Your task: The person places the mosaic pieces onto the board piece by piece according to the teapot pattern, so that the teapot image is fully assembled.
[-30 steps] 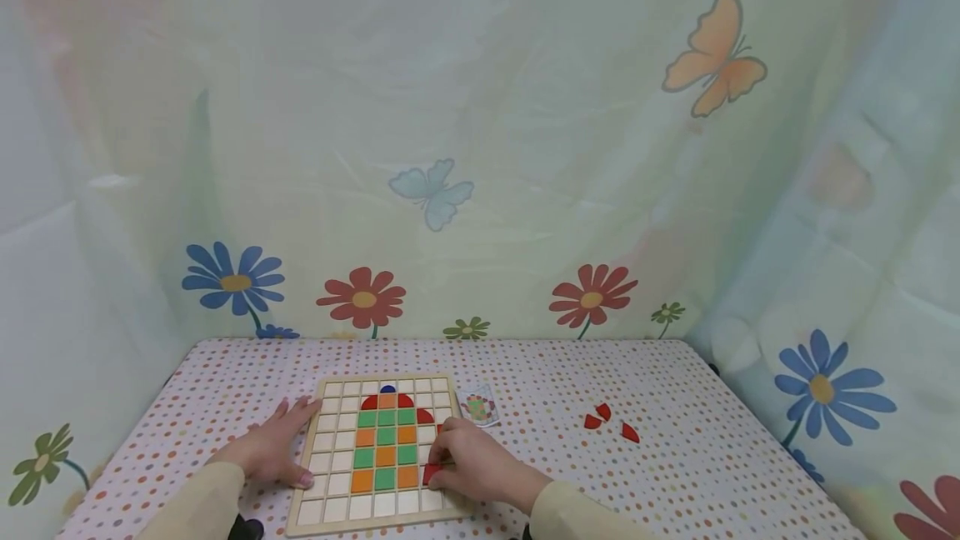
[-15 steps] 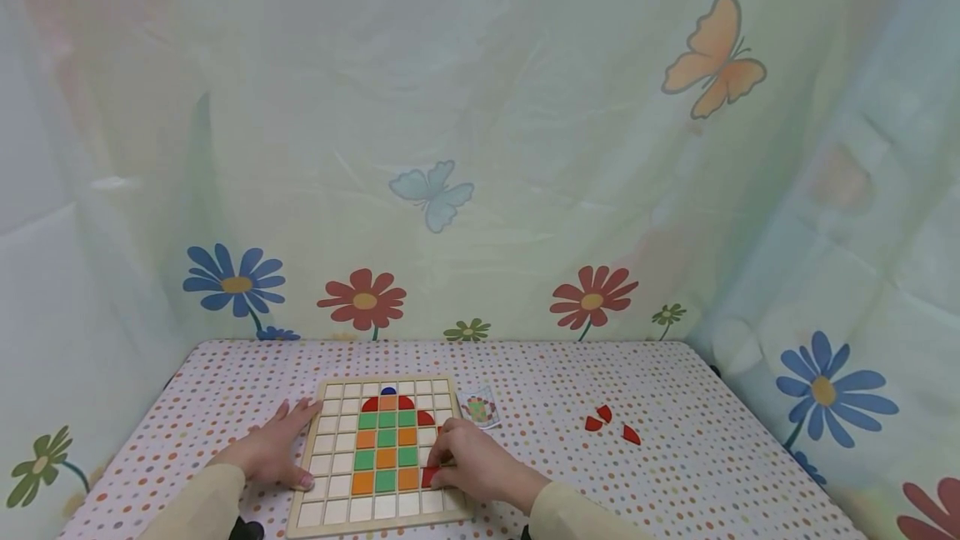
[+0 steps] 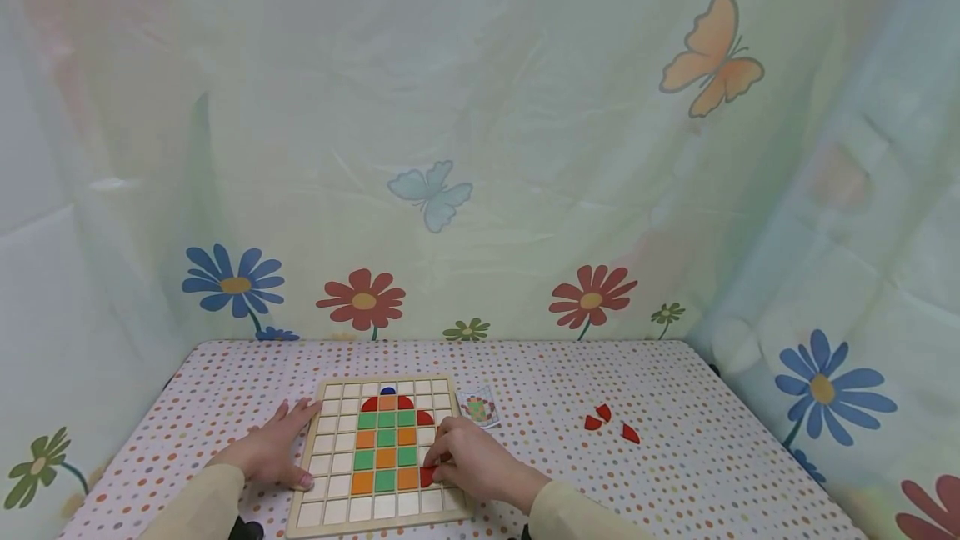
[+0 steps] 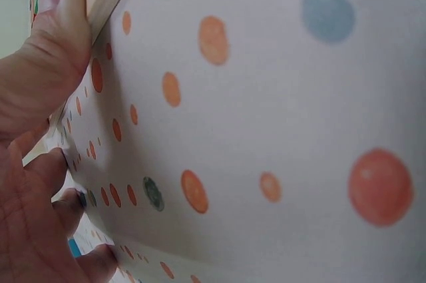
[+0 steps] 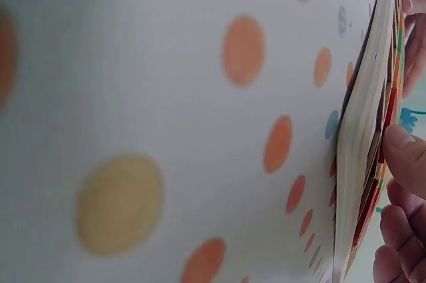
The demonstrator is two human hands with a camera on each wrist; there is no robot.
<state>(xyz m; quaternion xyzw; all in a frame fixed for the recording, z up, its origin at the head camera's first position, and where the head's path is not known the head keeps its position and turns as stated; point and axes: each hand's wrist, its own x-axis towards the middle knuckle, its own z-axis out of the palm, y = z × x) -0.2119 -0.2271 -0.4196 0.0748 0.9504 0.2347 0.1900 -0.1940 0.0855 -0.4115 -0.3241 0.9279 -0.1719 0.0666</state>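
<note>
A square wooden grid board (image 3: 379,532) lies on the dotted table. Green and orange square tiles (image 3: 386,438) fill a block in its middle, topped by red quarter-circle tiles (image 3: 406,402) and a small blue piece (image 3: 387,391). At the block's lower right, my right hand (image 3: 476,458) holds a red rounded tile (image 3: 427,476) over a cell, thumb pressed to it and fingers curled above. The hand covers part of the board's right side. My left hand (image 3: 272,446) rests spread along the left edge, its thumb on the frame.
Three loose red quarter-circle tiles (image 3: 630,433) lie on the table to the right. A small picture card (image 3: 478,407) with a coloured pattern sits beside the board's upper right edge. A flowered cloth (image 3: 510,190) hangs behind the table.
Under my right thumb, the red tile has turned and shifted slightly left, and its rounded edge now shows. My left hand has stayed in place.
</note>
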